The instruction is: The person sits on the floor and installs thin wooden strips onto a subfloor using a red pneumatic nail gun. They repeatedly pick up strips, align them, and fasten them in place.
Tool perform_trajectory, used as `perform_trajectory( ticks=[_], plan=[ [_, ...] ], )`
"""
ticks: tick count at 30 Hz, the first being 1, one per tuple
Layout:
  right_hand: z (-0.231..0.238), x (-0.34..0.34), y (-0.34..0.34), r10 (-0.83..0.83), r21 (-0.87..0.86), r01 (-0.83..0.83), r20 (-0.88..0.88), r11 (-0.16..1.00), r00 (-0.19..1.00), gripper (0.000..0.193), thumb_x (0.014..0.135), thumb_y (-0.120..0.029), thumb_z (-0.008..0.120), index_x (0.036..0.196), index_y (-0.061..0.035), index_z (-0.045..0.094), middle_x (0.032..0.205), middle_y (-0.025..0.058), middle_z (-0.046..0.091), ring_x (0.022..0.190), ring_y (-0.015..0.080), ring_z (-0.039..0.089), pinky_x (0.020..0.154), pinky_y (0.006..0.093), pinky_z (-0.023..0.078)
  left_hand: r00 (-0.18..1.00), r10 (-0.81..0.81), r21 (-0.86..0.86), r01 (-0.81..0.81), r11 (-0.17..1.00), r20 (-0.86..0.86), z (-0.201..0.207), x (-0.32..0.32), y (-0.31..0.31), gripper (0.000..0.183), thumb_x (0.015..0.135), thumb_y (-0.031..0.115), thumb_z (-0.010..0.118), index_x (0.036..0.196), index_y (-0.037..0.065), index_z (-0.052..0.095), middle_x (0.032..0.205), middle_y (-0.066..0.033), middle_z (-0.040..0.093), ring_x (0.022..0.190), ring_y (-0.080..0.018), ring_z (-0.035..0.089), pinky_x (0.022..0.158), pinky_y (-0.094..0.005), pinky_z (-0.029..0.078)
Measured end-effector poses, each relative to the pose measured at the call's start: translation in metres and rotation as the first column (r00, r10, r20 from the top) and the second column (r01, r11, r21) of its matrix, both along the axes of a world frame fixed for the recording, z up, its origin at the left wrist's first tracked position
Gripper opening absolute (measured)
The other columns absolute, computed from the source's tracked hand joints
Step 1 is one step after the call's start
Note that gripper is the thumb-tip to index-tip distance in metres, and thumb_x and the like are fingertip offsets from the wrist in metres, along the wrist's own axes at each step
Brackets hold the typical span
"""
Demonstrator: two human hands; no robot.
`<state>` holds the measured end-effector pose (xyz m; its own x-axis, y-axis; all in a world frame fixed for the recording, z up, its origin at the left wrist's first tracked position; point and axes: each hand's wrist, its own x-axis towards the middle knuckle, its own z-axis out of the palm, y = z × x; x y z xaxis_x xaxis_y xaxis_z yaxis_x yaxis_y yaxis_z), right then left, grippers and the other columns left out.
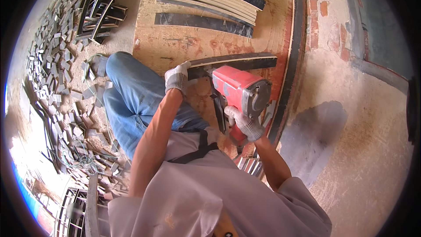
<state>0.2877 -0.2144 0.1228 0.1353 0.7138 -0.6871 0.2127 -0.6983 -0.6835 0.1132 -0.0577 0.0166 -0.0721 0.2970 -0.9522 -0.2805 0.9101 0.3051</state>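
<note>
My right hand (244, 122), in a pale knit glove, is wrapped round the handle of a red nail gun (230, 83). The gun's nose rests at a curved strip of dark-faced plywood (254, 62) lying on the wooden board. A second long edge shows along this strip, so it may be stacked pieces. At the strip's left end, my gloved left hand (176, 77) closes over it. The gun's black magazine (219, 109) hangs below its nose, towards me. The body of the gun hides part of the strip and the contact point.
Beyond the strip, a stack of curved plywood strips (210, 0) lies on the plywood work board (175, 44). A long dark rail (290, 57) edges the board on the right, beside a worn wall. Offcut blocks (57, 74) cover the left floor, with loose strips (103, 13) and a thin hose (87, 164).
</note>
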Motion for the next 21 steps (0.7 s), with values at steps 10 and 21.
perform_trajectory(
  ticks=[10,21],
  plan=[
    [0.018,0.036,-0.019,-0.169,-0.1,0.173,0.047,0.98,0.985,0.028,0.094,-0.021,0.06,0.072,-0.0039,0.062,0.06,0.0038,0.058,0.056,0.0141,0.055,0.06,0.0301,0.046,1.0,-0.014,0.031,0.015,0.999,-0.012,-0.001,-0.016,0.007,0.029,0.088,0.018,0.071,0.107,-0.004,0.069,0.105,-0.0163,0.068,0.088,-0.0253,0.067,0.057,-0.035,0.063],
    [-0.002,0.07,-0.019,-0.003,0.132,-0.003,0.043,0.991,0.999,0.019,0.097,-0.019,0.057,0.094,-0.0021,0.065,0.06,0.0027,0.057,0.054,0.0132,0.055,0.058,0.0283,0.046,0.999,-0.028,0.073,0.026,0.997,0.021,-0.009,-0.016,0.003,0.031,0.09,0.02,0.069,0.111,-0.002,0.069,0.107,-0.014,0.067,0.089,-0.0238,0.066,0.06,-0.0351,0.063]
  ],
)
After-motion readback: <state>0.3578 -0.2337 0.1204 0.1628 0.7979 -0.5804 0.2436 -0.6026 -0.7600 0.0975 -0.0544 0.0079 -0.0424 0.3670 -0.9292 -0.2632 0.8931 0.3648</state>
